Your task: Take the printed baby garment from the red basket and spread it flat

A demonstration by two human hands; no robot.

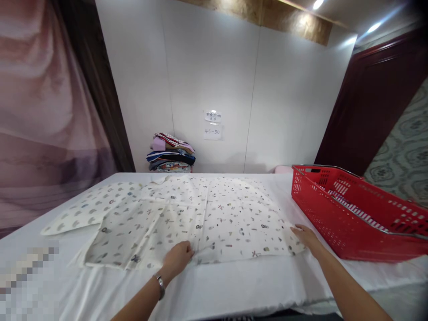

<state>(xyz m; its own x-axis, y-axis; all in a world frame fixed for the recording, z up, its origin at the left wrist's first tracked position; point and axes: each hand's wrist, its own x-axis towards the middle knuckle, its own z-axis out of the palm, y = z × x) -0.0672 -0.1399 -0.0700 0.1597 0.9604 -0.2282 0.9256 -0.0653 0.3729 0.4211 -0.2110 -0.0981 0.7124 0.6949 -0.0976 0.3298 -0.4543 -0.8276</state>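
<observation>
I judge that I am straightening the patterned cloth, spread over the white-covered table, left of the red basket. My left grip is curled closed, pinching the near edge; my right grip touches the near right corner, but I cannot tell whether it pinches. Next, I think, an even sideways pull is called for. The basket is cut off at right, the striped item inside partly hidden.

Red basket at tabletop right edge, clothes pile by far edge, pink curtain past left edge.
</observation>
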